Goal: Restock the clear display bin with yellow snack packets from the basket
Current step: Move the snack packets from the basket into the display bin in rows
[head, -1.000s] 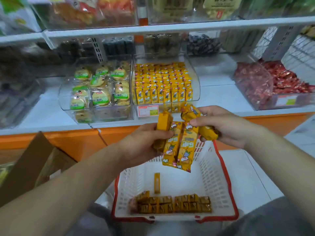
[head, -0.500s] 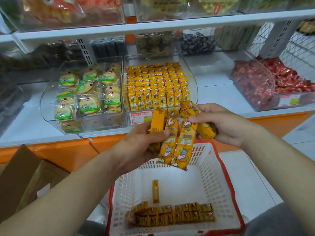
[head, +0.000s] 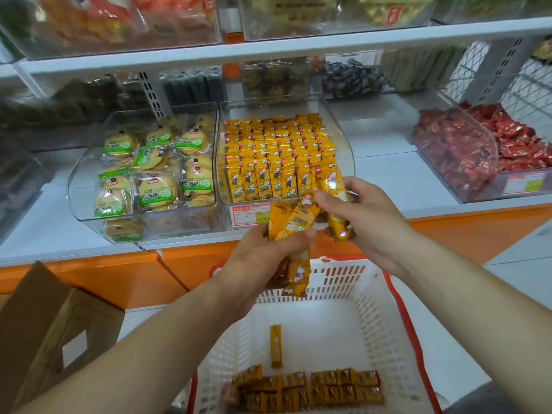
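Observation:
My left hand grips a bunch of yellow snack packets just above the far rim of the white basket. My right hand holds another yellow packet and pinches the top of the bunch. Both hands hover in front of the clear display bin, which holds rows of upright yellow packets. More yellow packets lie in a row at the near end of the basket, and a single one lies apart on its floor.
A clear bin of green-labelled biscuits stands left of the yellow one, and a bin of red sweets at the right. An orange shelf front runs below. An open cardboard box stands at lower left.
Both hands have risen with the packets toward the bin's front. The left hand's bunch has been gathered together, no longer fanned out. The view has shifted closer to the shelf.

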A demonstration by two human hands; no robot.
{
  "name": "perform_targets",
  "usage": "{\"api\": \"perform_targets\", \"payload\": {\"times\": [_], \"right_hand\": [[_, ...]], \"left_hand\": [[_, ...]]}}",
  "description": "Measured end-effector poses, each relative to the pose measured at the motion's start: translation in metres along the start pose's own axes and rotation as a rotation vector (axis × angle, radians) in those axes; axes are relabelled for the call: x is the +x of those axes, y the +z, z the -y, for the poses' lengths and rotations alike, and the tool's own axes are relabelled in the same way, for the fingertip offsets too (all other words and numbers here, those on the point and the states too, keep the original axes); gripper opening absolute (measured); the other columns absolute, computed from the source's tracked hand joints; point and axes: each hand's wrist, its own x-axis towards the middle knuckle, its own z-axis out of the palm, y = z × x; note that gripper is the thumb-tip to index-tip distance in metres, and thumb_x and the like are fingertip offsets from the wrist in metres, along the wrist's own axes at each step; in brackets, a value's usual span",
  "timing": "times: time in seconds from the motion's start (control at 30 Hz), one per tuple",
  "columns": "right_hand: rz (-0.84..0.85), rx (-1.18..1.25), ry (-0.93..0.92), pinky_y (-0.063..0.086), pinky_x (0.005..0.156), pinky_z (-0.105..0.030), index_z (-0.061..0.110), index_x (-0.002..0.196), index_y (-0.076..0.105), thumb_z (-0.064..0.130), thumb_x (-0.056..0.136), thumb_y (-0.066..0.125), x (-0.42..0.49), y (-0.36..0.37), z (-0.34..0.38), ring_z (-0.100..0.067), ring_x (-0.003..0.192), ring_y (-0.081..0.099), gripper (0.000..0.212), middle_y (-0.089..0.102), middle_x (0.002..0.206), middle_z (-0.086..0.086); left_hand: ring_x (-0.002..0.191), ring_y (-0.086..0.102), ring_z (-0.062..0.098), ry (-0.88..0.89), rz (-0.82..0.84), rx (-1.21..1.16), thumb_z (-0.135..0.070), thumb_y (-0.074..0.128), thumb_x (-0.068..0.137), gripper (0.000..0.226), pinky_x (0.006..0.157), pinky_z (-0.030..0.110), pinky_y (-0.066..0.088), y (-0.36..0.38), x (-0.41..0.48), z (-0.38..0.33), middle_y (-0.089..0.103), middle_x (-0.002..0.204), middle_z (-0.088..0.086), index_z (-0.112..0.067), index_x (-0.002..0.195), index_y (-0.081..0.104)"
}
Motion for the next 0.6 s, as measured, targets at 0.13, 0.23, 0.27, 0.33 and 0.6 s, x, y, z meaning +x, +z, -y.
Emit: {"api": "perform_targets", "payload": {"times": [0.13, 0.23, 0.27, 0.33, 0.6], "right_hand": [[-0.044, 0.023, 0.076, 0.050, 0.051, -0.028, 0.013, 0.103, 0.068, 0.050, 0.081, 0.068, 0.001, -0.005, 0.001, -0.015, 0.062, 0.064, 0.043, 0.071, 0.082, -0.004], [-0.022, 0.184, 0.190, 0.051, 0.050, -0.029, 0.011, 0.106, 0.068, 0.039, 0.097, 0.057, 0.000, -0.006, 0.005, -0.020, 0.060, 0.065, 0.031, 0.070, 0.080, -0.010], [-0.019, 0.212, 0.199, 0.052, 0.050, -0.030, 0.012, 0.109, 0.067, 0.034, 0.097, 0.059, -0.001, -0.006, 0.006, -0.021, 0.061, 0.066, 0.027, 0.070, 0.082, -0.011], [-0.011, 0.234, 0.169, 0.054, 0.051, -0.034, 0.016, 0.121, 0.063, 0.023, 0.095, 0.062, -0.005, -0.006, 0.008, -0.025, 0.065, 0.069, 0.026, 0.071, 0.089, -0.013], [-0.077, -0.172, -0.127, 0.053, 0.073, -0.039, 0.012, 0.122, 0.060, 0.017, 0.088, 0.073, 0.015, 0.006, 0.036, -0.024, 0.084, 0.068, 0.037, 0.072, 0.095, -0.008]], "left_hand": [[0.084, 0.078, 0.026, 0.021, -0.088, -0.046, -0.051, 0.085, 0.047, 0.079, 0.063, 0.035, 0.060, -0.011, 0.002, -0.006, 0.079, 0.099, 0.005, -0.021, 0.117, 0.065], [0.089, 0.077, 0.030, 0.027, -0.126, -0.060, -0.051, 0.087, 0.045, 0.082, 0.066, 0.041, 0.062, -0.019, 0.004, -0.010, 0.078, 0.104, 0.008, -0.019, 0.118, 0.065], [0.090, 0.077, 0.031, 0.032, -0.134, -0.058, -0.051, 0.087, 0.045, 0.083, 0.070, 0.044, 0.063, -0.022, 0.005, -0.011, 0.078, 0.104, 0.008, -0.020, 0.119, 0.065], [0.092, 0.077, 0.032, 0.048, -0.151, -0.037, -0.052, 0.089, 0.048, 0.080, 0.079, 0.050, 0.063, -0.028, 0.006, -0.014, 0.079, 0.103, 0.007, -0.021, 0.117, 0.066], [0.072, 0.077, 0.018, 0.154, -0.299, -0.048, -0.050, 0.089, 0.057, 0.049, 0.057, 0.033, 0.061, -0.068, 0.017, -0.029, 0.079, 0.085, 0.000, -0.028, 0.096, 0.068]]}}
